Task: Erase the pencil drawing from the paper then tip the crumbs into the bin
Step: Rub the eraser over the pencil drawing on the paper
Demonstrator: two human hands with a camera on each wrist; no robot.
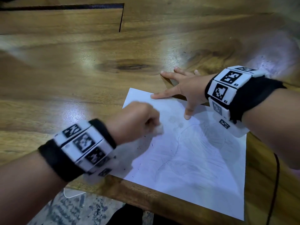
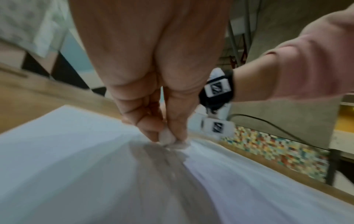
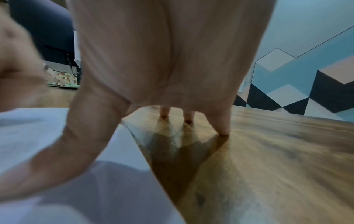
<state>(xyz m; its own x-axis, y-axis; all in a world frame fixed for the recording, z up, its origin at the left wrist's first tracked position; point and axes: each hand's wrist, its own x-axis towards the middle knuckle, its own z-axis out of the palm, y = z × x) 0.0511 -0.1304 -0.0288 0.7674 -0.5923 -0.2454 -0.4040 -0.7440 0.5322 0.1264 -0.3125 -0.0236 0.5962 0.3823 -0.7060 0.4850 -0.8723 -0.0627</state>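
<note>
A white sheet of paper (image 1: 203, 168) with a faint pencil drawing lies at the near edge of the wooden table (image 1: 81, 70). My left hand (image 1: 138, 120) pinches a small white eraser (image 1: 159, 129) against the paper's left part; in the left wrist view the eraser (image 2: 166, 137) sits between thumb and fingers, touching the sheet (image 2: 67, 151). My right hand (image 1: 186, 90) lies spread and flat, thumb and index finger on the paper's far corner, the other fingers on the wood. Dark eraser crumbs (image 1: 146, 138) dot the paper near my left hand.
The table's near edge (image 1: 146, 192) runs under the paper, whose near right corner overhangs it. A dark cable (image 1: 276, 176) hangs at the right. Speckled floor (image 1: 73, 208) shows below. A dark seam (image 1: 121, 18) marks the tabletop at the far left.
</note>
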